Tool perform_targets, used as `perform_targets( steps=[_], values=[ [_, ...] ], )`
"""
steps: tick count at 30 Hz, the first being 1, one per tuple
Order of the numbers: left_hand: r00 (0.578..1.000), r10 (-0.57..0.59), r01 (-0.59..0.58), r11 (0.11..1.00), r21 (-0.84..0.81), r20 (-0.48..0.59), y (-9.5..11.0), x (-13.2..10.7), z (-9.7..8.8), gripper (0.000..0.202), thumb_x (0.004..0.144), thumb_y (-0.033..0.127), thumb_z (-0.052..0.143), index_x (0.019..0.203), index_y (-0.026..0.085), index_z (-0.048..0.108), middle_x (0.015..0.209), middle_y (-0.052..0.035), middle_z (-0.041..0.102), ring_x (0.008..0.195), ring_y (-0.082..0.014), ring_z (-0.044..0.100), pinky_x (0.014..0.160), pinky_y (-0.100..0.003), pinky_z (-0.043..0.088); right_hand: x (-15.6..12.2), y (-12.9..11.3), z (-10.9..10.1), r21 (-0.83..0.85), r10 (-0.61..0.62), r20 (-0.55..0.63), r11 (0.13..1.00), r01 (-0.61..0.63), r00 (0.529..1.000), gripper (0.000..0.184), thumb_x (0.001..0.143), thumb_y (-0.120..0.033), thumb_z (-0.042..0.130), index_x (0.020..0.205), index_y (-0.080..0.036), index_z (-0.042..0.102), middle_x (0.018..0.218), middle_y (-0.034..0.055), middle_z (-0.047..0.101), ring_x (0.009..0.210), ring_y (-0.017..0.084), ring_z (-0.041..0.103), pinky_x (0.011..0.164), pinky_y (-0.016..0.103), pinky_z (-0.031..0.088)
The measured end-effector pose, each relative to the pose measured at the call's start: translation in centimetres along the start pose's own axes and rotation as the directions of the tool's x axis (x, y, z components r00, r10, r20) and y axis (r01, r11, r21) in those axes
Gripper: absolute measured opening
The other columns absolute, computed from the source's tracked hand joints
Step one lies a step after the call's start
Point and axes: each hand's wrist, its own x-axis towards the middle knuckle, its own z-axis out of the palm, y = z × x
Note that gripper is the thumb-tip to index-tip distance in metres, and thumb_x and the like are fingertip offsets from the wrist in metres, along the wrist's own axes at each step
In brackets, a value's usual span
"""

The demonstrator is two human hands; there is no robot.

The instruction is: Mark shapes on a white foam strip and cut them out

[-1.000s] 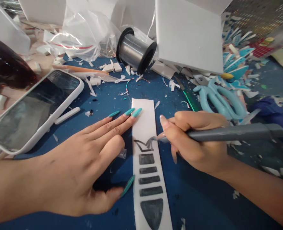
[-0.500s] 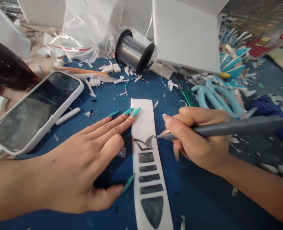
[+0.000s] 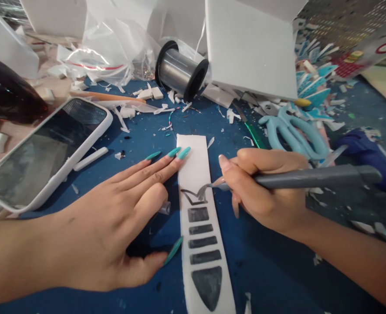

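Observation:
A white foam strip lies lengthwise on the blue mat. Dark grey shapes are drawn on it: a pointed one nearest me, several bars, and a V-notched outline further up. My left hand is spread flat beside the strip, fingertips resting on its upper left part and the thumb at its left edge. In my right hand is a grey marker pen, pinched between thumb and fingers. Its tip meets the right side of the V-notched shape.
Left of my left hand lies a phone, with a dark bottle behind. A wire spool and plastic bag sit at the back. Blue-handled scissors and a green-handled tool lie right, among white scraps.
The marker's tip has shifted slightly left, onto the V-notched shape's right point, and its back end has dipped a little. The left hand stays in place on the strip. The whole view has shifted slightly.

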Motion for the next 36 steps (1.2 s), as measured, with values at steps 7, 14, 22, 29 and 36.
perform_targets(
  steps=[7,14,22,29,36],
  values=[
    [1.000,-0.003,0.003,1.000,-0.021,0.007,0.07,0.18,-0.02,0.025,0.091,0.041,0.055,0.100,0.018,0.048,0.151,-0.0367,0.054,0.148,-0.0427,0.046,0.116,-0.058,0.053,0.31,-0.14,0.07,0.020,-0.018,0.049,1.000,0.017,0.999,0.048,0.090,0.004,0.057,0.057,-0.020,0.031,0.043,-0.0091,0.030,0.036,0.005,0.039,0.043,0.028,0.035],
    [1.000,-0.006,0.007,0.999,-0.036,0.019,-0.02,0.11,0.01,0.026,0.090,0.041,0.056,0.102,0.020,0.045,0.157,-0.0360,0.047,0.153,-0.0388,0.038,0.118,-0.055,0.052,0.21,-0.37,-0.05,0.066,-0.040,0.110,0.997,0.033,0.993,0.044,0.089,0.005,0.056,0.057,-0.020,0.039,0.044,-0.0092,0.043,0.036,0.005,0.042,0.042,0.025,0.037],
    [0.997,0.006,-0.002,0.998,-0.056,0.072,-0.37,-0.54,0.14,0.036,0.092,0.048,0.063,0.105,0.018,0.047,0.165,-0.0334,0.038,0.161,-0.0342,0.025,0.128,-0.051,0.040,-0.10,-0.19,0.04,0.030,0.000,0.007,1.000,0.000,1.000,0.047,0.091,0.002,0.057,0.057,-0.020,0.033,0.044,-0.0077,0.034,0.037,0.006,0.038,0.041,0.030,0.033],
    [0.997,-0.001,0.007,0.997,-0.072,0.073,-0.28,-0.23,-0.06,0.037,0.091,0.047,0.065,0.105,0.019,0.046,0.165,-0.0341,0.037,0.160,-0.0368,0.027,0.128,-0.051,0.041,0.35,-0.37,0.04,0.066,-0.050,0.098,0.997,0.044,0.994,0.045,0.087,0.006,0.056,0.056,-0.019,0.036,0.043,-0.0094,0.040,0.038,0.004,0.045,0.041,0.023,0.035],
    [0.998,0.000,0.006,0.996,-0.087,0.064,-0.22,-0.26,0.06,0.036,0.090,0.046,0.064,0.106,0.019,0.045,0.162,-0.0361,0.040,0.159,-0.0380,0.031,0.126,-0.055,0.043,0.17,-0.48,-0.05,0.055,-0.023,0.053,0.998,0.020,0.998,0.043,0.090,0.004,0.056,0.058,-0.020,0.041,0.043,-0.0084,0.042,0.035,0.005,0.041,0.040,0.025,0.032]
  ],
)
